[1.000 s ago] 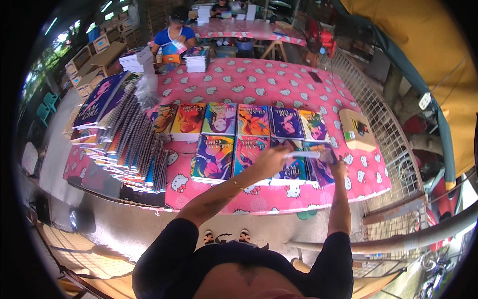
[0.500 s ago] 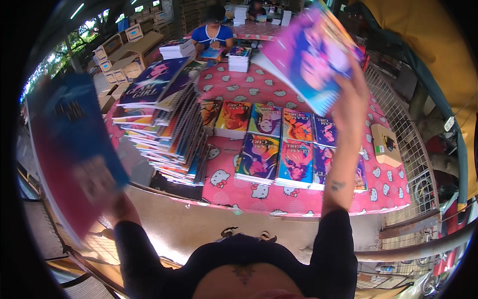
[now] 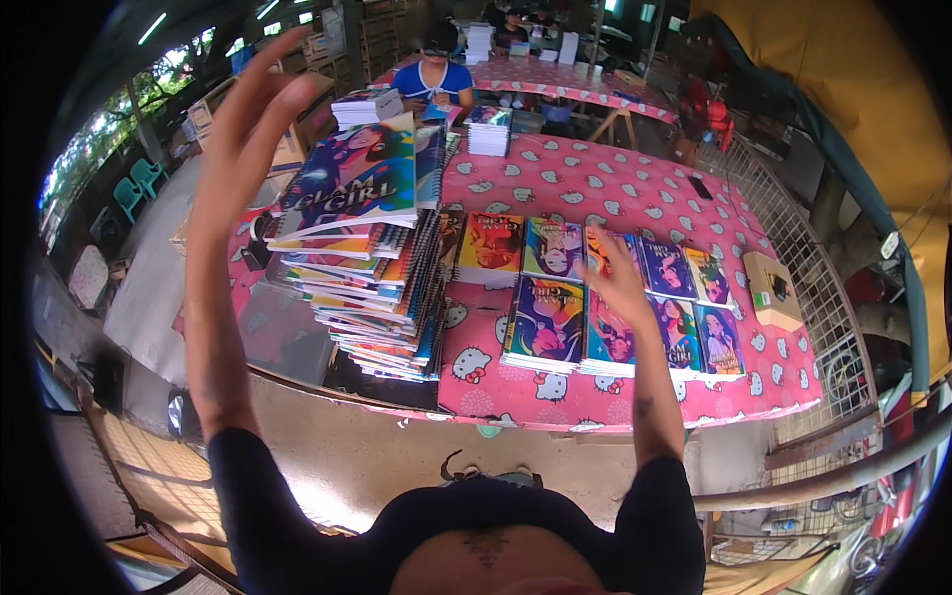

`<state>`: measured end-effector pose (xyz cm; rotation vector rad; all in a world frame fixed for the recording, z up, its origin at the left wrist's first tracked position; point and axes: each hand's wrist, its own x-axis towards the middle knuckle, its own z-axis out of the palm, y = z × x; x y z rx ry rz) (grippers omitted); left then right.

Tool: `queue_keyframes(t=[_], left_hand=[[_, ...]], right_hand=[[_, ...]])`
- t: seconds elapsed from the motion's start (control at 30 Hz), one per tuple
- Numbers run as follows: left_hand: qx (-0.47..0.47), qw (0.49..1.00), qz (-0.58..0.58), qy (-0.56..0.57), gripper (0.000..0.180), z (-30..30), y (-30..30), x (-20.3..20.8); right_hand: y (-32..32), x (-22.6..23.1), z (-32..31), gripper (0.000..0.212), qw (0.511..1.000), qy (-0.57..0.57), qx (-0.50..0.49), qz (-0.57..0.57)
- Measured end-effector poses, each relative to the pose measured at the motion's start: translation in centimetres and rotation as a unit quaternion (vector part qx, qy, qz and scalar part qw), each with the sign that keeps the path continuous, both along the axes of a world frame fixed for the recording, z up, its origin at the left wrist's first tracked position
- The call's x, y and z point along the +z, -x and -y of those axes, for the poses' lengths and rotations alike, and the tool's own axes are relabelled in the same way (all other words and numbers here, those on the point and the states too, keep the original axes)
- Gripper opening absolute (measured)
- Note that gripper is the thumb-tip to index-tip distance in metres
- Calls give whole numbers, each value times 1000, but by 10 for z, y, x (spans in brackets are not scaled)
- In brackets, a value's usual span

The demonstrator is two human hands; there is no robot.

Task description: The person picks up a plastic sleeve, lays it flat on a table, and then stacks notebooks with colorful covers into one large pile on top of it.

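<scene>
My left hand (image 3: 253, 129) is raised over the left side of a tall stack of spiral notebooks (image 3: 382, 288), its fingers apart with nothing in them. On top of that stack lies a notebook with a colourful illustrated cover (image 3: 367, 174). My right hand (image 3: 617, 278) reaches over the rows of shorter notebook piles, fingers spread and empty, partly covering an orange notebook (image 3: 597, 238). Whether its fingertips touch the covers I cannot tell. Beside it are a purple-covered notebook pile (image 3: 543, 322), a green-and-purple notebook (image 3: 552, 248) and a red-orange notebook (image 3: 491, 243).
A pink patterned cloth (image 3: 595, 178) covers the table. At its right edge sits a small cardboard box (image 3: 772, 290), with a dark phone (image 3: 700, 187) farther back. Across the table a person in blue (image 3: 433, 79) sits near white-edged notebook stacks (image 3: 489, 132). Metal mesh runs along the right.
Both hands have let go of the notebooks they held. My left hand rose toward the stack, whose top cover is now different; my right hand came down and left over the rows.
</scene>
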<state>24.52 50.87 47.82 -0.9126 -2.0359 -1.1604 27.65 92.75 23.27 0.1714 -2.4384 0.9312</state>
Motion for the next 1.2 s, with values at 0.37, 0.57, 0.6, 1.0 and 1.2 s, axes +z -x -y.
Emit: queue_keyframes(t=[0.37, 0.57, 0.6, 1.0, 1.2], left_hand=[[-80, 889, -97, 441, 70, -209, -5, -432], [-169, 944, 228, 167, 48, -182, -34, -242], [-202, 946, 244, 64, 42, -160, -39, -205], [-28, 970, -93, -225, 43, 63, -23, 29], [58, 945, 103, 304, 59, -2, 70, 30]], right_hand=[[-109, -158, -92, 44, 972, -147, -108, 145], [-106, -68, -118, 31, 958, 219, -178, -47], [-106, -32, -104, 31, 935, 304, -174, -47], [5, 182, 137, 23, 903, -71, 130, -403], [45, 179, 167, 30, 945, 4, 323, -48]])
